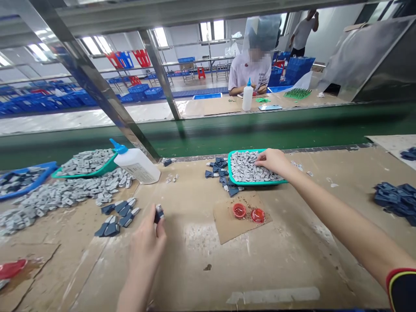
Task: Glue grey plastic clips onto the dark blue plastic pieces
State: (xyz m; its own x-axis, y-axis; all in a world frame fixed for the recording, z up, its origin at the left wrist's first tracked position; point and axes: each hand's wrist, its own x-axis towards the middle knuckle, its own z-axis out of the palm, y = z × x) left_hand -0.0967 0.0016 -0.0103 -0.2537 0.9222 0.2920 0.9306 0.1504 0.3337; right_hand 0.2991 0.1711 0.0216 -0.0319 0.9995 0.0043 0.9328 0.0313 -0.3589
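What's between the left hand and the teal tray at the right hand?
Head view: a cluster of dark blue pieces beside the teal tray; nearer the left hand, bare tan work surface.

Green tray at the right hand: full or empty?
Filled: grey pieces spread across the green tray to its visible walls, right hand at them. How deep, cannot tell.

The left grip (147, 237) partly hides a dark piece (159, 215).
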